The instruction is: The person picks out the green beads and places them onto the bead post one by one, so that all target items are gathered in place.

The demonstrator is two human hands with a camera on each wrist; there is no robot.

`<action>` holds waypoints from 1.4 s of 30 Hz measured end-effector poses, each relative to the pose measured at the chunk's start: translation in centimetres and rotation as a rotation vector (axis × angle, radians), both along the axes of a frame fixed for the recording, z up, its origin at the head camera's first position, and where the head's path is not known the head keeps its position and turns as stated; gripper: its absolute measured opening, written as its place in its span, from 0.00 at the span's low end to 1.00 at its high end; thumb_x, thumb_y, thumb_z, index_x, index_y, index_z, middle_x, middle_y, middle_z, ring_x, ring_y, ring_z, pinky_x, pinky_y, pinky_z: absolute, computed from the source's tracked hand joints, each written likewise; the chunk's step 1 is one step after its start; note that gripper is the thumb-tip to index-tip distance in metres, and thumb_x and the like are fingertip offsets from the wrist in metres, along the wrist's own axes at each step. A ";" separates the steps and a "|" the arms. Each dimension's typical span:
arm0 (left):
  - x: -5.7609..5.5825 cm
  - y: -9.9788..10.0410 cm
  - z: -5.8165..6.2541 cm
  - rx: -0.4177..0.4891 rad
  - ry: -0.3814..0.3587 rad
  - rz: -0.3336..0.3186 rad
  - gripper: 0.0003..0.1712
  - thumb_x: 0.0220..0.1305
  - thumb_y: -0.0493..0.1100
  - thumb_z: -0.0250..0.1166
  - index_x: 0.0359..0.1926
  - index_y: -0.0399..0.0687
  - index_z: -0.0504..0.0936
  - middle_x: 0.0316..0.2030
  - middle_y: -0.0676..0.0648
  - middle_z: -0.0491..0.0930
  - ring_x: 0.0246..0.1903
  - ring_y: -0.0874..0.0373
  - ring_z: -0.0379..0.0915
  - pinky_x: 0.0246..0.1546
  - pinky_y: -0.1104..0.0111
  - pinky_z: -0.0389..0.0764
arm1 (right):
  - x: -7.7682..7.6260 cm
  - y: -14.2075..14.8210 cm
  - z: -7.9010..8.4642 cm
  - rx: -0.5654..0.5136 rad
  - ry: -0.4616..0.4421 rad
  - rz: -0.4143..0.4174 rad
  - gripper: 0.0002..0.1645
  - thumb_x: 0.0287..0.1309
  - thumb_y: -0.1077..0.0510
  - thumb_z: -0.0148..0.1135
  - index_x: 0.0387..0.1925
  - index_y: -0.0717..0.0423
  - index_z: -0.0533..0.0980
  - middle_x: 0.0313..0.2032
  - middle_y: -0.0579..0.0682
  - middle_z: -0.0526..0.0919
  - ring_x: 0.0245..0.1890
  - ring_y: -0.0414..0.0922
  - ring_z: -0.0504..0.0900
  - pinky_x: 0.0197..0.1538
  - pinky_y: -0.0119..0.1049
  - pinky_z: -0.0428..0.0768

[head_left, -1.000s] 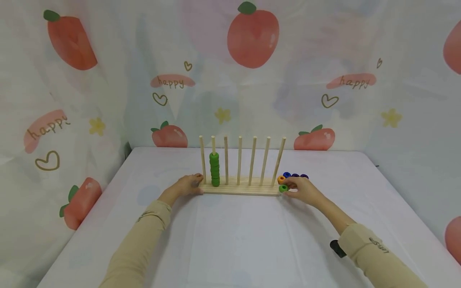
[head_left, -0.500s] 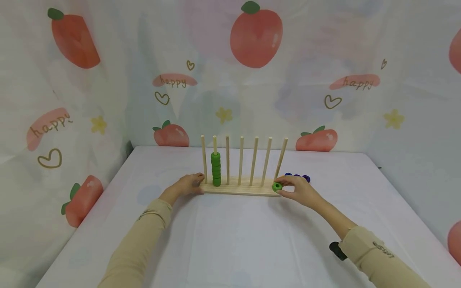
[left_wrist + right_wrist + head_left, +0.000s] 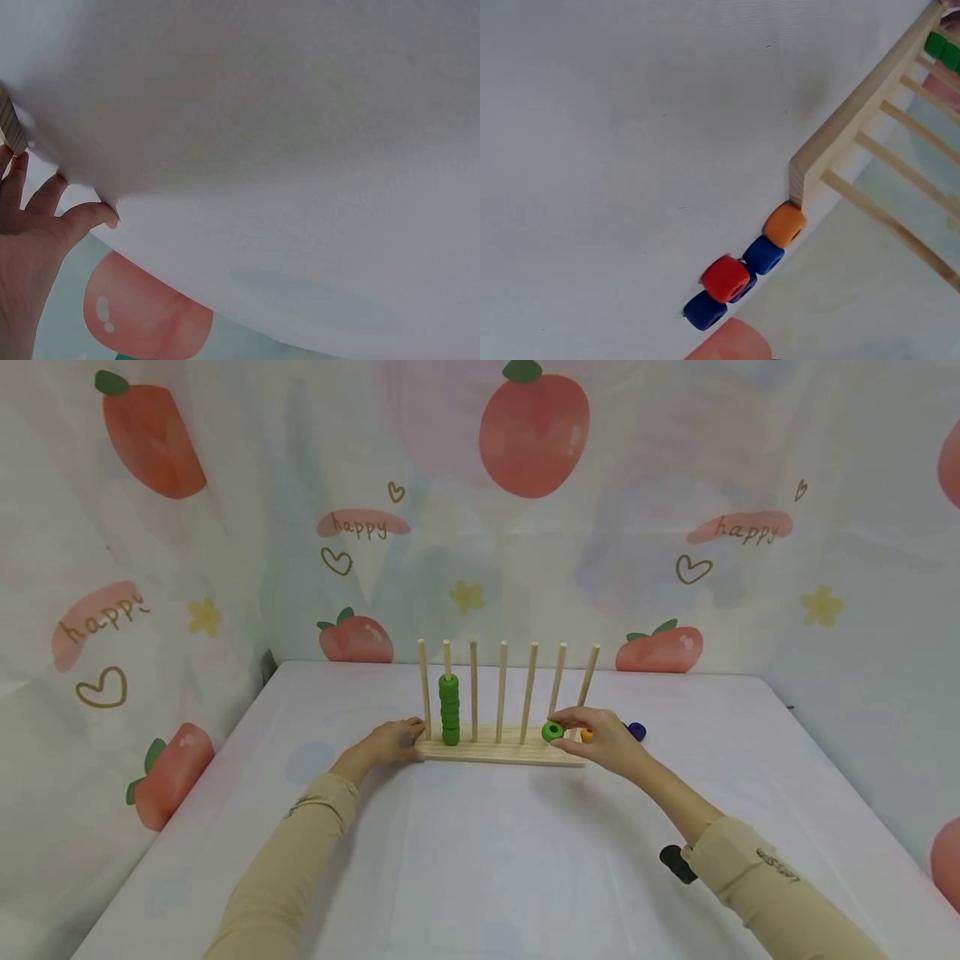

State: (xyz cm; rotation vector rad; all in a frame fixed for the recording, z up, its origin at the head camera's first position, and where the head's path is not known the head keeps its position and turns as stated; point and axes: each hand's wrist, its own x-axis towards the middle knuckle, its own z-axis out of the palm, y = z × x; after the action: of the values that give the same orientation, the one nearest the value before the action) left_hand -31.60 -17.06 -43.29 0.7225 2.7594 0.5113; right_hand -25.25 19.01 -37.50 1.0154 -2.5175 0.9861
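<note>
A wooden peg rack (image 3: 498, 752) with a row of upright pegs stands on the white table. Several green beads (image 3: 450, 710) are stacked on its second peg from the left. My left hand (image 3: 386, 743) grips the rack's left end; in the left wrist view, fingers (image 3: 16, 169) touch the end of the wooden base (image 3: 10, 127). Between thumb and fingers, my right hand (image 3: 606, 742) pinches a loose green bead (image 3: 547, 737), held low in front of the second peg from the right. The right wrist view does not show the right hand.
Beyond the rack's right end lie an orange bead (image 3: 784, 225), a red bead (image 3: 725, 277) and several blue ones, such as a blue bead (image 3: 704, 310). Close behind the table hangs a fruit-printed cloth (image 3: 517, 568). A black object (image 3: 677, 864) shows beside the right sleeve.
My right hand has carried the green bead leftward and slightly up, from beside the rack's right end to over its base. The left hand stays at the left end.
</note>
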 end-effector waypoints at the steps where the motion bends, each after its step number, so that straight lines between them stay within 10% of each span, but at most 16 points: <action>1: 0.0 0.0 0.0 0.002 0.000 -0.001 0.38 0.61 0.47 0.64 0.66 0.33 0.63 0.68 0.33 0.60 0.67 0.36 0.56 0.66 0.48 0.59 | 0.0 -0.2 0.1 -0.011 0.006 0.013 0.18 0.48 0.67 0.69 0.44 0.66 0.79 0.39 0.57 0.86 0.38 0.50 0.85 0.44 0.40 0.83; 42: 0.0 0.1 0.0 0.048 -0.041 0.042 0.38 0.60 0.47 0.65 0.66 0.34 0.63 0.68 0.35 0.59 0.68 0.38 0.54 0.68 0.50 0.56 | -1.6 -9.4 4.8 -0.128 0.076 0.166 0.18 0.47 0.65 0.71 0.42 0.65 0.79 0.40 0.58 0.85 0.42 0.51 0.84 0.52 0.44 0.80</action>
State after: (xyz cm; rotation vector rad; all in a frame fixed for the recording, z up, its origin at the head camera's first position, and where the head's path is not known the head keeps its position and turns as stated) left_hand -31.65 -16.95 -43.25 0.6581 2.7385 0.5955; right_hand -26.84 9.65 -32.70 1.2136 -2.3062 1.1168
